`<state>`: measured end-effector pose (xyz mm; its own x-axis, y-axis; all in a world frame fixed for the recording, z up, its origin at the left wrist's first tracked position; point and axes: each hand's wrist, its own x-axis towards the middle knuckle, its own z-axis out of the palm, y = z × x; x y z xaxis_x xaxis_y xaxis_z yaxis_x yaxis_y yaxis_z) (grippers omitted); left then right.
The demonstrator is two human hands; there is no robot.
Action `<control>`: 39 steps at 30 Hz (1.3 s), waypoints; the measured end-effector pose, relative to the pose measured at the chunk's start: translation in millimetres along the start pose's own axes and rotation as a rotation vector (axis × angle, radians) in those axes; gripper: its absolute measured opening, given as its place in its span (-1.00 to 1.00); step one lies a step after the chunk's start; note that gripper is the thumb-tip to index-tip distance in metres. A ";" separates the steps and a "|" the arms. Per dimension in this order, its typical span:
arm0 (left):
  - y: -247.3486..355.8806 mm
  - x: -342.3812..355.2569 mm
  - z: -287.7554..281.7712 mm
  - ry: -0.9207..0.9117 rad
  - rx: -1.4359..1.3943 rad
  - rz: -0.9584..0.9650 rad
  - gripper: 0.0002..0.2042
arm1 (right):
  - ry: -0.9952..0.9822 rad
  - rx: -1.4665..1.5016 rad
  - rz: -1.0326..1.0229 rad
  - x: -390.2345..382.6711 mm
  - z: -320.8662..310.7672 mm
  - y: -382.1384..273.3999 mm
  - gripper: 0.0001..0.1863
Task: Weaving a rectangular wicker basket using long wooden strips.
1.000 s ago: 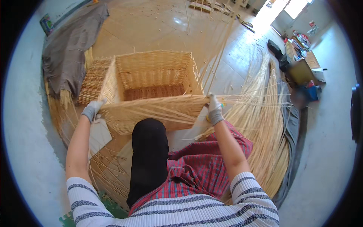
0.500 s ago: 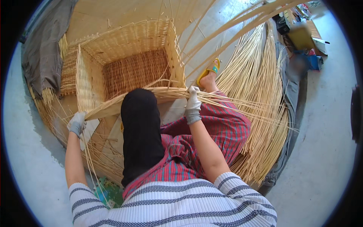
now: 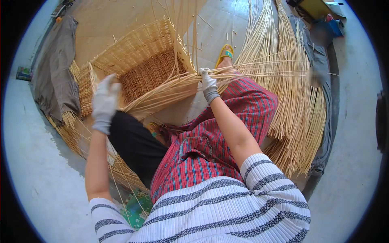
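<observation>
A rectangular woven cane basket [image 3: 133,40] sits tilted in front of me, with long pale strands [image 3: 170,89] running off its near side to the right. My right hand [image 3: 208,84], in a white glove, grips these strands beside the basket's right corner. My left hand [image 3: 104,102], gloved too and blurred by motion, is raised over the basket's left end above my black-clad leg [image 3: 131,146]; its fingers are too smeared to read. My other leg, under red plaid cloth [image 3: 247,101], lies to the right, and its foot wears a yellow sandal [image 3: 227,52].
Large bundles of cane strands [image 3: 283,113] lie at the right beside grey cloth [image 3: 320,150]. A grey-brown cover [image 3: 52,77] lies over more cane at the left. A pale wall or ledge curves along both sides. Dark objects and a blue item [image 3: 333,28] stand at the upper right.
My left hand has left the basket's near edge and moved up and right. My right hand has moved up, still gripping strands. The basket has swung slightly, and my black-clad knee has tipped left.
</observation>
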<state>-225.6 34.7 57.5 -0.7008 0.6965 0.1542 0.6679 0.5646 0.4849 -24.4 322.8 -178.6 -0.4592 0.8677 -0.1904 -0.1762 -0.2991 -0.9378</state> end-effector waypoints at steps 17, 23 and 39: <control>83.2 51.2 161.1 -0.772 0.583 0.229 -0.67 | 0.155 -0.130 -0.107 -26.9 35.2 -7.8 -0.88; 107.7 51.0 119.3 -0.369 -0.893 0.047 -0.64 | 0.065 0.005 -0.072 -15.8 27.8 -3.1 -0.87; 71.4 52.1 189.0 -0.518 -0.598 0.278 -0.79 | -0.113 0.086 0.068 -16.0 25.1 -13.6 -0.78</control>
<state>-167.1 195.1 -62.6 -0.2286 0.9735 -0.0086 0.4517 0.1139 0.8849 -36.5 303.0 -155.5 -0.5671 0.7954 -0.2138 -0.2132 -0.3926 -0.8947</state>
